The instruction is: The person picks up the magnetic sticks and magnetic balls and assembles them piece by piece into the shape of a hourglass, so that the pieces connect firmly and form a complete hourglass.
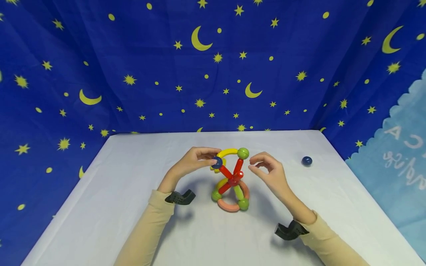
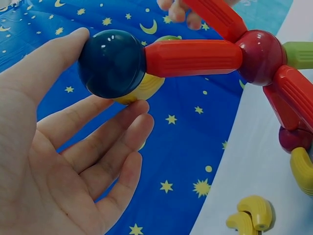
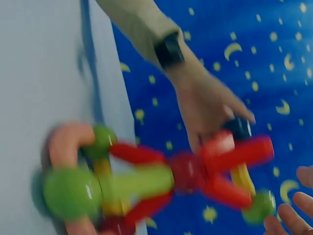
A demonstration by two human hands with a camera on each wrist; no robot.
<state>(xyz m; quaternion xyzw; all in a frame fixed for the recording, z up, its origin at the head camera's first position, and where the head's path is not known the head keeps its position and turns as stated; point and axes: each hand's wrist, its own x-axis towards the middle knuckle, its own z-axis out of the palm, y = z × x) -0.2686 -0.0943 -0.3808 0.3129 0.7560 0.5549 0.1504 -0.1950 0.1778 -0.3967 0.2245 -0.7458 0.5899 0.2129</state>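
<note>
A magnetic stick-and-ball model stands on the table, with a red ball (image 1: 234, 180) at its centre. Below, a ring of curved rods (image 1: 228, 205) joins green balls and a dark red ball (image 2: 294, 139). Red sticks (image 2: 193, 58) fan upward; one (image 3: 244, 152) has a bare end. My left hand (image 1: 194, 162) pinches the dark blue ball (image 1: 217, 162) at the upper left, thumb on its side. A yellow curved rod (image 1: 227, 152) runs toward the upper green ball (image 1: 243, 153). Just right of that ball, my right hand (image 1: 271, 171) is held with loosely bent fingers, holding nothing.
Another dark blue ball (image 1: 307, 161) lies on the white table (image 1: 100, 214) at the right. Loose yellow curved rods (image 2: 257, 211) lie behind the model. A blue star-patterned curtain (image 1: 159, 74) surrounds the table's back and sides.
</note>
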